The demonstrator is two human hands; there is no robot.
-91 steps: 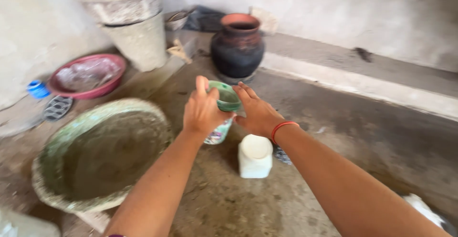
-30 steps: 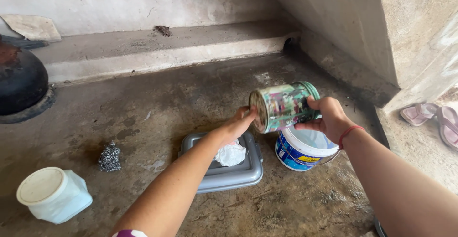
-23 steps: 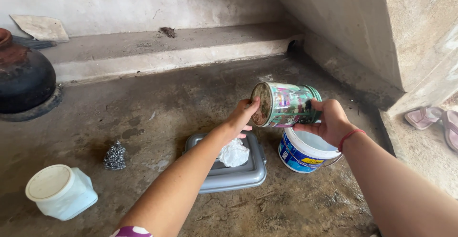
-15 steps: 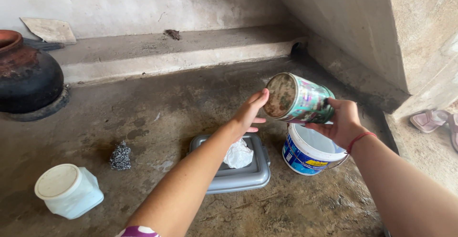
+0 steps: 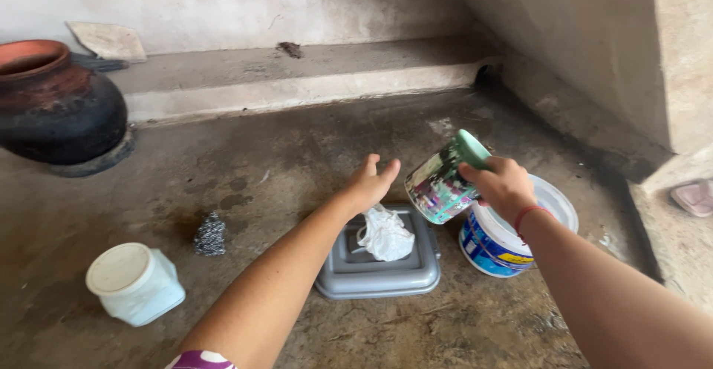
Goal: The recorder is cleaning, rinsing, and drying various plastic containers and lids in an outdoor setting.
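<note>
My right hand [image 5: 502, 185] grips a printed tin can [image 5: 442, 183] with a green rim, tilted with its base down toward the left, over a white and blue plastic bucket [image 5: 496, 244]. My left hand [image 5: 371, 182] hovers open beside the can, fingers spread, not touching it. Below that hand sits a grey rectangular plastic lid or tray [image 5: 380, 267] with a crumpled white plastic bag [image 5: 385, 234] on top.
A white lidded plastic jar [image 5: 134, 282] stands at the lower left on the wet concrete floor, a steel scouring pad [image 5: 210, 234] beside it. A dark clay pot [image 5: 56, 103] sits at far left by a concrete step [image 5: 297, 79]. A pink sandal [image 5: 694, 195] lies at right.
The can has swung from lying sideways to base-down over the bucket. My left hand has come off the can's base and opened. The view has shifted left.
</note>
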